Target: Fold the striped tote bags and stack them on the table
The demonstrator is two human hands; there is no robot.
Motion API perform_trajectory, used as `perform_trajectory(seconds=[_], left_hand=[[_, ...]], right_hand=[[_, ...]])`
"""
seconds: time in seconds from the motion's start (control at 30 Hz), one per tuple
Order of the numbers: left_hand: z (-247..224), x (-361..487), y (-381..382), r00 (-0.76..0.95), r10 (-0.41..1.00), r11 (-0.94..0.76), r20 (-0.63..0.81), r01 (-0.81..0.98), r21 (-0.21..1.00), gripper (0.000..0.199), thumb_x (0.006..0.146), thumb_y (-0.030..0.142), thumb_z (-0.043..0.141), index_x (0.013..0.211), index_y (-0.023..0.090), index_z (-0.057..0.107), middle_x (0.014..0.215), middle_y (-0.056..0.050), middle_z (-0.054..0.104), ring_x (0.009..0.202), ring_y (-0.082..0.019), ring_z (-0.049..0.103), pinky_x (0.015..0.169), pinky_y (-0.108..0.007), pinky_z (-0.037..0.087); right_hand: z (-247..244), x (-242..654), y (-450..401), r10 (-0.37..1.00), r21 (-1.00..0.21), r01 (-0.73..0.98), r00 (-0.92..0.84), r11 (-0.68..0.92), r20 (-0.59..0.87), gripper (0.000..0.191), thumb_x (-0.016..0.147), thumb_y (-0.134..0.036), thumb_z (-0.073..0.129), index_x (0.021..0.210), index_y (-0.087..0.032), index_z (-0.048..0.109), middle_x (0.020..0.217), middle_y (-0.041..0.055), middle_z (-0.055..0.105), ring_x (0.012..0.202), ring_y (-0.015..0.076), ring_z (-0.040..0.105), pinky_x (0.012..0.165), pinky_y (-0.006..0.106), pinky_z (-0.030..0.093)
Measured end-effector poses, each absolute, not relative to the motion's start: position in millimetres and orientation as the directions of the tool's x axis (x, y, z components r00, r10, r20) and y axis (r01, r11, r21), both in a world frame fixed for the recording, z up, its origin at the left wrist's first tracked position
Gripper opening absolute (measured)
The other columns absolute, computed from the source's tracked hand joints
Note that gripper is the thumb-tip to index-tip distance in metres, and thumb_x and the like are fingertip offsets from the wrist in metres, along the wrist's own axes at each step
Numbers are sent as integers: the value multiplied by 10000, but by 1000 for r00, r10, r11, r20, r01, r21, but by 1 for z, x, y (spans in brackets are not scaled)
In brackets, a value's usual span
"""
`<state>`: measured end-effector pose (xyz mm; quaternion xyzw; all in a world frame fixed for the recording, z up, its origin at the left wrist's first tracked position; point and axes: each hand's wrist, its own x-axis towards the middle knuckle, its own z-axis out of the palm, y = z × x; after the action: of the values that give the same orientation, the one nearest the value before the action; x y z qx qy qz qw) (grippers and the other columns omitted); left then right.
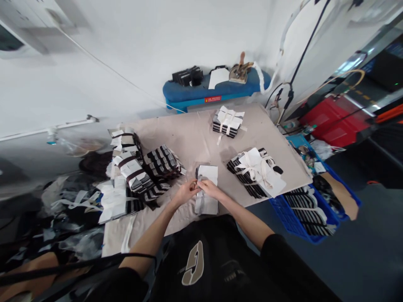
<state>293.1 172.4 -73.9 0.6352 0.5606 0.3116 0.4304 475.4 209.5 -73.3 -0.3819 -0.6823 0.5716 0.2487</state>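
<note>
This looks like a garment workshop: a cloth-covered bench (192, 132) carries tied fabric bundles (130, 168) at eight o'clock, what seems an iron (239, 74) rests on a blue padded board (199, 91) at one, and blue crates (285, 215) hold striped stacks (310, 209) at four.

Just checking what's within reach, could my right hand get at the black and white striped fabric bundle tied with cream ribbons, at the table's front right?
Probably yes: only flat beige tablecloth separates the right hand from that striped bundle, though the hand is on a white-topped stack.
</note>
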Motion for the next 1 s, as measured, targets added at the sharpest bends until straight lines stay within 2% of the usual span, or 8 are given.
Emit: perform_trajectory(seconds=[0.07, 0.13, 0.37, 0.5, 0.6, 0.73, 0.9, 1.0], left_hand=[[-76, 293, 169, 163, 985, -39, -59, 537, 843, 72, 811, 267, 665, 830, 221, 613, 596, 50, 492, 565, -141, 461, 608, -258, 340], [-81, 295, 165, 106, 994, -46, -27, 632, 774, 93, 812, 215, 635, 735, 230, 587, 597, 25, 502, 566, -154, 480, 613, -271, 326], [-97, 305, 162, -35, 999, 28, -5, 692, 722, 89, 862, 233, 585, 918, 232, 654, 673, -12, 592, 629, -191, 563, 643, -274, 339], [-90, 300, 165, -20, 1000, 17, -5, 666, 746, 75, 844, 271, 631, 911, 241, 645, 687, 3, 605, 650, -181, 581, 674, -265, 391], [-78, 290, 163, 60, 998, -56, 25, 607, 792, 95, 838, 324, 667, 821, 241, 626, 726, -3, 615, 674, -171, 577, 714, -269, 433], [-62, 269, 155, 146, 987, -133, 67, 506, 852, 303, 872, 438, 639, 669, 225, 563, 701, -11, 553, 692, -166, 513, 701, -270, 428], [-59, 254, 147, 148, 963, 182, -224, 253, 950, 531, 864, 619, 614, 552, 197, 535, 540, 16, 491, 575, -134, 439, 591, -262, 369], [-68, 259, 149, 71, 969, 225, -236, 138, 965, 549, 836, 677, 616, 594, 191, 539, 599, 3, 537, 617, -137, 483, 627, -269, 413]], right_hand=[[-71, 475, 209, 790, -977, 204, -608, 65, -74, 470, 1031, -473, 448, 820, -175, 745, 840, 53, 734, 891, 205, 668, 863, 297, 473], [-69, 475, 208, 774, -982, 178, -630, 69, -60, 477, 1031, -478, 451, 839, -177, 767, 868, 64, 755, 938, 218, 688, 906, 308, 483], [-64, 477, 209, 772, -981, 184, -632, 62, -70, 494, 1028, -506, 464, 846, -186, 793, 855, 53, 750, 903, 207, 684, 910, 302, 484], [-65, 478, 209, 791, -977, 209, -603, 37, -99, 507, 1014, -530, 488, 813, -175, 789, 730, 31, 669, 781, 190, 619, 814, 289, 461], [-68, 479, 209, 804, -974, 224, -581, 8, -127, 534, 1006, -565, 497, 804, -161, 783, 656, 11, 595, 691, 166, 545, 728, 276, 425], [-71, 480, 209, 815, -974, 227, -562, -14, -142, 604, 1016, -611, 453, 806, -144, 773, 648, 17, 587, 664, 156, 503, 674, 268, 396], [-70, 479, 208, 811, -972, 236, -565, -18, -152, 590, 1006, -620, 478, 805, -149, 772, 680, 30, 633, 694, 167, 534, 691, 271, 413], [-68, 479, 206, 810, -968, 252, -565, -13, -158, 565, 1007, -606, 490, 833, -156, 785, 657, 20, 609, 693, 173, 540, 685, 270, 409]])
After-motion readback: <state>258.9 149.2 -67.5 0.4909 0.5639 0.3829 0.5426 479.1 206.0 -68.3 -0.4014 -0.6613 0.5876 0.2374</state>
